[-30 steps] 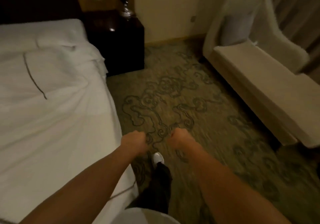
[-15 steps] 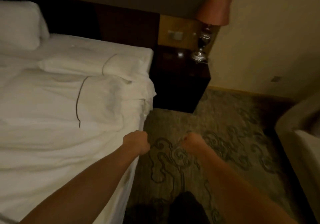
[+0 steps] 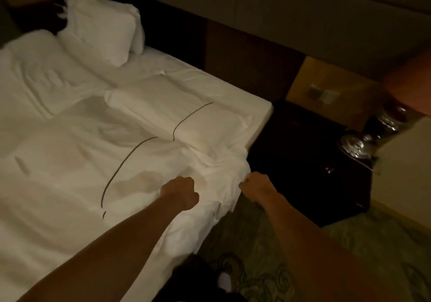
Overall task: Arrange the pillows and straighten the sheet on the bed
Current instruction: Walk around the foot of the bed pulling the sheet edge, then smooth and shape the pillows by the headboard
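Observation:
A white sheet [image 3: 70,173] with a thin dark line across it covers the bed, wrinkled and bunched at the near right corner [image 3: 224,173]. One white pillow [image 3: 100,26] leans against the dark headboard. A second pillow [image 3: 30,54] lies flat to its left. A third pillow [image 3: 198,115], crossed by the dark line, lies flat near the bed's right edge. My left hand [image 3: 180,192] is a closed fist above the rumpled sheet. My right hand [image 3: 256,185] is a closed fist touching the bunched corner; I see no cloth inside either fist.
A dark nightstand [image 3: 303,161] stands right beside the bed's head. On it is a lamp with a shiny base [image 3: 359,143] and an orange shade [image 3: 410,87]. Patterned carpet [image 3: 268,266] runs along the bedside, where my shoe [image 3: 225,278] stands.
The view has swung left from the carpet and sofa to the head of the bed. Both fists, earlier over the carpet, are now at the sheet's right corner.

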Available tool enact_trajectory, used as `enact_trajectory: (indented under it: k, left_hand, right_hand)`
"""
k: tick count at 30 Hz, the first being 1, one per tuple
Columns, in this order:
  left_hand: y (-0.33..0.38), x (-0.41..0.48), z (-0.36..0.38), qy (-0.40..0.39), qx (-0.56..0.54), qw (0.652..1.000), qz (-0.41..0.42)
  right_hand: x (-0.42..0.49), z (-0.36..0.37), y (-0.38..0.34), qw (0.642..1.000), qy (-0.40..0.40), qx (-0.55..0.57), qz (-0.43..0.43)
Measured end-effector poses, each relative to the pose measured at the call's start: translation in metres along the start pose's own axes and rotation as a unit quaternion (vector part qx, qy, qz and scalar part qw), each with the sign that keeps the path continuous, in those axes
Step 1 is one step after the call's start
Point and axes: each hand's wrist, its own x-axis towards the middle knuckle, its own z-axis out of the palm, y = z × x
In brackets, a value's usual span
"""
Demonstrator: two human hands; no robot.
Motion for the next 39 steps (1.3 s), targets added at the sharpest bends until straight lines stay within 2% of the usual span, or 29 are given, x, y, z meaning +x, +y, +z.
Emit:
enact_trajectory:
  k: [3, 7, 12, 20, 24, 27, 29, 34, 36, 39]
  left_hand:
    - [0.000, 0.057, -0.020, -0.009, -0.048, 0.997, -0.054]
    - [-0.007, 0.150, -0.049, 0.008, -0.091, 0.990, -0.110]
    - [-0.017, 0.264, -0.087, 0.022, -0.155, 0.977, -0.142]
    - [-0.033, 0.385, -0.133, 0.057, -0.300, 0.908, -0.289]
    - [-0.038, 0.450, -0.126, 0.094, -0.315, 0.867, -0.374]
    - [-0.047, 0.506, -0.094, 0.122, -0.278, 0.848, -0.434]
    - [-0.067, 0.543, -0.058, 0.138, -0.255, 0.821, -0.493]
    - [-0.113, 0.574, 0.022, 0.216, -0.298, 0.719, -0.590]
    - [-0.119, 0.574, 0.029, 0.254, -0.295, 0.707, -0.590]
    - [-0.119, 0.575, 0.013, 0.240, -0.338, 0.670, -0.616]
  right_hand:
    - [0.063, -0.036, -0.031, 0.998, -0.034, -0.031, -0.046]
    - [0.158, -0.080, -0.079, 0.994, -0.026, -0.051, -0.097]
    - [0.262, -0.131, -0.124, 0.990, -0.033, -0.080, -0.107]
    - [0.406, -0.186, -0.191, 0.981, -0.074, -0.131, -0.122]
    - [0.492, -0.157, -0.221, 0.978, -0.064, -0.115, -0.160]
    - [0.572, -0.110, -0.235, 0.972, -0.073, -0.110, -0.192]
    - [0.633, -0.073, -0.244, 0.971, -0.085, -0.094, -0.204]
    - [0.735, -0.006, -0.246, 0.982, -0.100, -0.004, -0.158]
    - [0.752, 0.004, -0.242, 0.984, -0.106, 0.016, -0.140]
    - [0.760, 0.002, -0.244, 0.979, -0.158, 0.057, -0.119]
